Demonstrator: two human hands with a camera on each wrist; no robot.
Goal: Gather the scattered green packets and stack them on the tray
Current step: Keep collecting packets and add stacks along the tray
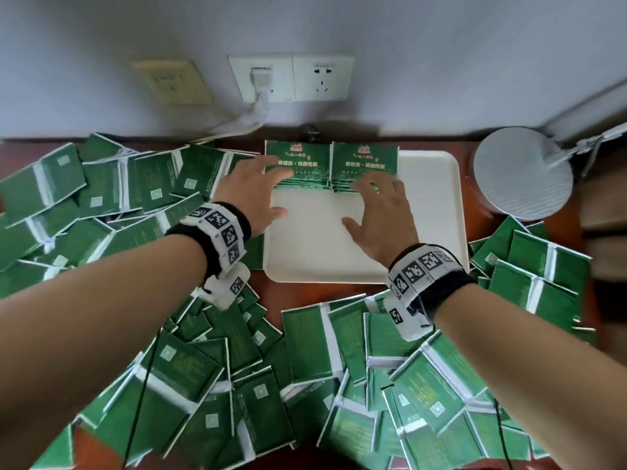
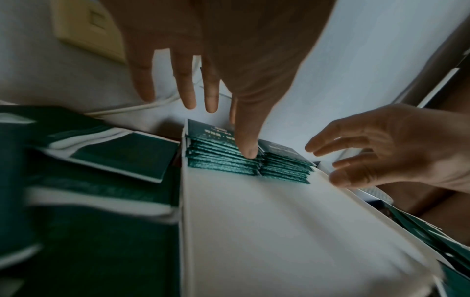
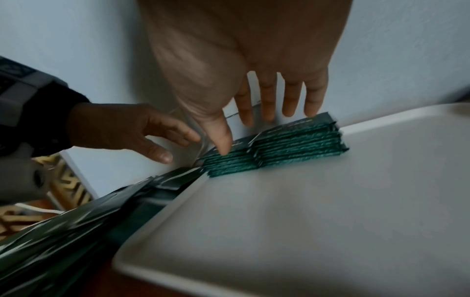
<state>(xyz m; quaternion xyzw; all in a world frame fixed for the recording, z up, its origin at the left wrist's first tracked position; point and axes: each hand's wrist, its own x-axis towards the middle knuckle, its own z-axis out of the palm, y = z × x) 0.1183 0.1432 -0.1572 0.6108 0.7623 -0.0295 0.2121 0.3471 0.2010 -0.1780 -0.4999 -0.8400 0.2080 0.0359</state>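
A white tray (image 1: 339, 239) lies at the middle of the brown table. Two neat stacks of green packets stand side by side at its far left corner: a left stack (image 1: 298, 157) and a right stack (image 1: 364, 161). My left hand (image 1: 261, 191) is spread over the left stack's near edge. My right hand (image 1: 373, 205) is spread over the right stack's near edge. Neither holds anything; whether the fingertips touch the stacks I cannot tell. In the left wrist view my thumb (image 2: 249, 148) points at the left stack (image 2: 221, 160). The right wrist view shows the right stack (image 3: 300, 144) below my fingers.
Loose green packets cover the table on the left (image 1: 68, 198), in front (image 1: 305, 385) and on the right (image 1: 536, 276) of the tray. A round grey lamp base (image 1: 522, 174) stands at the back right. Wall sockets (image 1: 291, 78) and a white cable (image 1: 237, 125) are behind.
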